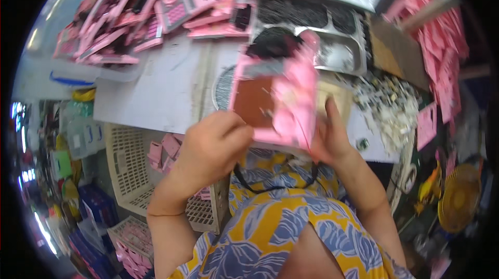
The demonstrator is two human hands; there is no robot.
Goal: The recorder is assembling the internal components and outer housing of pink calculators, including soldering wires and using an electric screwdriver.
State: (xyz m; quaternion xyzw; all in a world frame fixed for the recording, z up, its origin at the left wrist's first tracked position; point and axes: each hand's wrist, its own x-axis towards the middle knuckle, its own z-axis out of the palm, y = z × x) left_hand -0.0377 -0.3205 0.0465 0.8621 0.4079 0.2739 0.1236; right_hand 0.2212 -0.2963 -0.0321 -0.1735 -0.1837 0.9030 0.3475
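In front of me is a pink package (pixel 299 100) with a brown panel, a grey strip and a dark, blurred mass at its top end. My left hand (pixel 215 138) pinches its lower left corner, fingers bent. My right hand (pixel 332 133) grips the lower right side, with the thumb raised along the edge and the other fingers partly hidden behind the package. Both hold it tilted above the table's near edge. Motion smears its details. A thin dark thread or wire shows near its lower right corner.
Many similar pink packages (pixel 182 6) are heaped at the back left of the white table (pixel 156 92). Metal trays (pixel 340 53) with dark thin pieces stand behind the package. Small pale and dark bits (pixel 390 113) lie at right. A plastic crate (pixel 125 164) sits below left.
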